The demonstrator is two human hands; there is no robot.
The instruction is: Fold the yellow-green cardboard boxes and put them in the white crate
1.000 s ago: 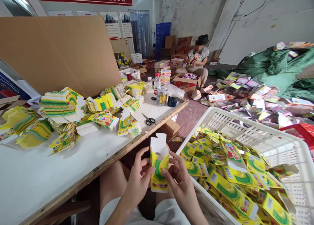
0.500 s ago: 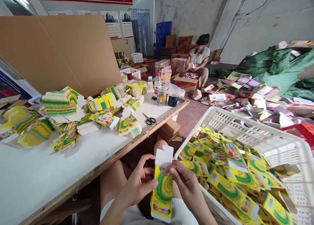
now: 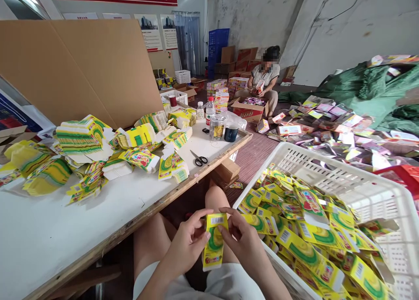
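Note:
Between my hands, above my lap, is a small yellow-green carton [image 3: 215, 244] with a barcode on its folded-down top end. My left hand [image 3: 191, 236] grips its left edge between thumb and fingers. On the other side, my right hand [image 3: 240, 232] pinches the upper right edge, fingertips at the top. A white plastic basket [image 3: 376, 182] to my right holds many similar cartons [image 3: 304, 252]. On the white table [image 3: 81, 230] to my left lie stacks of flat carton blanks [image 3: 80, 138].
Scissors [image 3: 199, 158] lie near the table's wooden edge. Behind them stand a glass jar [image 3: 217, 129], a dark mug [image 3: 231, 134] and a red-capped bottle [image 3: 210, 110]. A seated person [image 3: 265, 79] works beside an open box [image 3: 249, 112]. Pink and purple cartons [image 3: 330, 125] cover the floor at right.
The carton's white top flap, upright before, is folded down, and the barcode end now shows. My right hand has shifted up to the carton's top. The carton sits higher.

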